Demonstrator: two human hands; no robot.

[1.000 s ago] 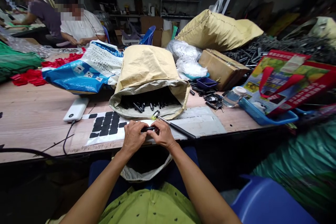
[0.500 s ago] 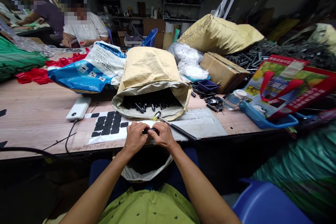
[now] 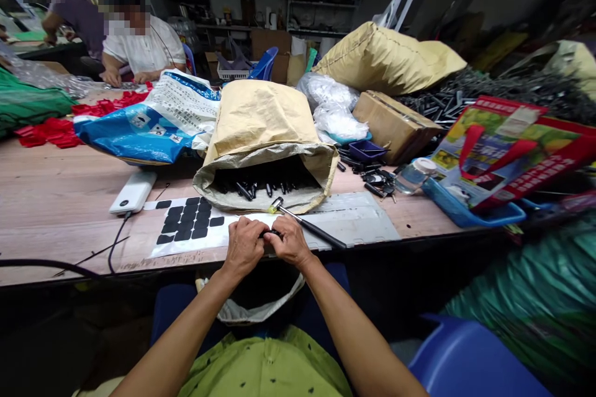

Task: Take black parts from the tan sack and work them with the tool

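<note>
Both my left hand (image 3: 245, 246) and my right hand (image 3: 289, 239) are closed around a small black piece (image 3: 271, 234) at the table's front edge. Fingers cover most of it, so its kind does not show. Just beyond my right hand lies a hammer (image 3: 311, 227) with a black handle, its head by the mouth of a paper sack (image 3: 265, 118). Black, tube-like parts (image 3: 246, 190) lie inside that sack. Left of my hands is a white sheet with black rounded stickers (image 3: 186, 221). Below my hands, an open sack (image 3: 261, 313) sits between my legs.
A white power bank (image 3: 133, 192) with a cable lies at left, near a blue-and-white bag (image 3: 139, 127). To the right stand a clear jar (image 3: 416, 175), a blue tray (image 3: 454, 208) and a red carrier bag (image 3: 503, 155). Two people (image 3: 139, 49) sit at far left.
My hands stay together on the black piece, with slightly shifted fingers. The view has moved a little to the right. The co-worker in white has lowered their hands to the table.
</note>
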